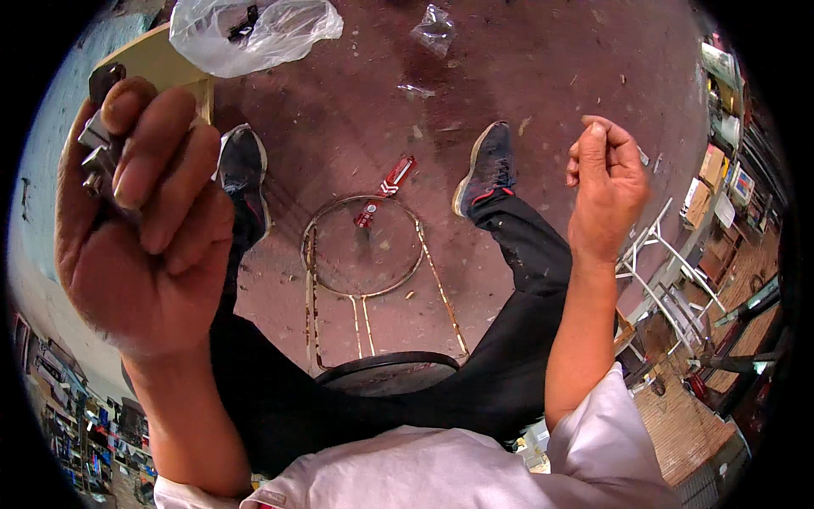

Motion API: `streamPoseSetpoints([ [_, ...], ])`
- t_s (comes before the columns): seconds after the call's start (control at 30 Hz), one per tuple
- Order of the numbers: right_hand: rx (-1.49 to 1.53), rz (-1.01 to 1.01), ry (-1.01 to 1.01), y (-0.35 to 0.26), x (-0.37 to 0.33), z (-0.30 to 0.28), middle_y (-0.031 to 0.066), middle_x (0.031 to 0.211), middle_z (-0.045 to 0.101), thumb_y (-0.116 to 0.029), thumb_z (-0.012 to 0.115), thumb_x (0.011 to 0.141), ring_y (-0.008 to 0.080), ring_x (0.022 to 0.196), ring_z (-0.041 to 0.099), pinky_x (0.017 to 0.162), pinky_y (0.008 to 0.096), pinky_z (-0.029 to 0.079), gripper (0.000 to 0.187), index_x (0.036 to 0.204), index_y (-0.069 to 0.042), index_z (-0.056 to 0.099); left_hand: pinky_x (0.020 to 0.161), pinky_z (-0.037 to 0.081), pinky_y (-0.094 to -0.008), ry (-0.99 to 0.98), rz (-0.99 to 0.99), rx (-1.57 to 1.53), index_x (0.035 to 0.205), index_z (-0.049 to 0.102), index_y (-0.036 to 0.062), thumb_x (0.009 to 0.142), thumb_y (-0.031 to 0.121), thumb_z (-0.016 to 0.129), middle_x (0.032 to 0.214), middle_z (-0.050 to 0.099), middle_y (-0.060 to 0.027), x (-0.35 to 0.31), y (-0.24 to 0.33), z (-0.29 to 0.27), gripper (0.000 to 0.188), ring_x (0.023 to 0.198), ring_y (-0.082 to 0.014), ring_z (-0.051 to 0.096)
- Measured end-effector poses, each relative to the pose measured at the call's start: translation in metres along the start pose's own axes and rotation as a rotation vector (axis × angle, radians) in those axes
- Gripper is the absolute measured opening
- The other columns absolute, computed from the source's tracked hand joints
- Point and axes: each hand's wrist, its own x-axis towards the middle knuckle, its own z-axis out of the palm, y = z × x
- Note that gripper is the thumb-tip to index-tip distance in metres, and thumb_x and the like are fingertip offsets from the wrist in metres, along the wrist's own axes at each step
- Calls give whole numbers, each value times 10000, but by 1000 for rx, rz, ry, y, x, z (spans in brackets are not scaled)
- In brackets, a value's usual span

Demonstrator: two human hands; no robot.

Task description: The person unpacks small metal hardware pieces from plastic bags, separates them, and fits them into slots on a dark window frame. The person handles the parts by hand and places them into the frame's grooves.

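A small silvery metal fitting [100,159], with blocky, stepped sections, is held upright between the fingers and palm of the raised left hand [146,225]. A glossy, dark, rounded end piece [106,82] shows at its top; fingers hide the join and much of the body.

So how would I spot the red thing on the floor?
Start at the floor between the shoes. Find the rusty metal ring; the narrow red object visually overlaps its far edge. White chevrons set it apart from the ring.
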Motion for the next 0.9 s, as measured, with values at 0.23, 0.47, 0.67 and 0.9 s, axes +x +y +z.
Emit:
streamPoseSetpoints([
  [0.23,-116,100,25,17,-15,-26,-30,777,613,-156,657,1006,26,659,523,570,191,412,153,1059,-13,672,430,278,-225,-101,6,-23,1032,442,71,1089,174,383,802,432,-15,12,1,12,132,597,-97,373],
  [0.47,-148,179,-2,47,-27,-55,-34,783,608,-160,650,1013,25,659,516,565,191,403,149,1062,-21,666,443,256,-219,-125,36,-13,1053,439,89,1075,164,376,818,430,-6,12,3,10,101,600,-90,360],
  [0.67,-253,247,-5,58,-25,-68,-34,778,607,-168,633,1016,24,648,510,551,189,389,159,1062,-19,667,452,263,-233,110,-42,-1,1036,435,87,1061,158,371,823,436,-11,12,15,10,99,585,-105,366],
  [0.9,-183,214,-28,61,-23,-67,-27,792,625,-176,663,1002,19,651,511,557,188,398,171,1062,-16,675,457,276,-234,118,-109,-51,971,422,66,1046,135,350,818,437,-25,16,17,-2,124,576,-117,378],
])
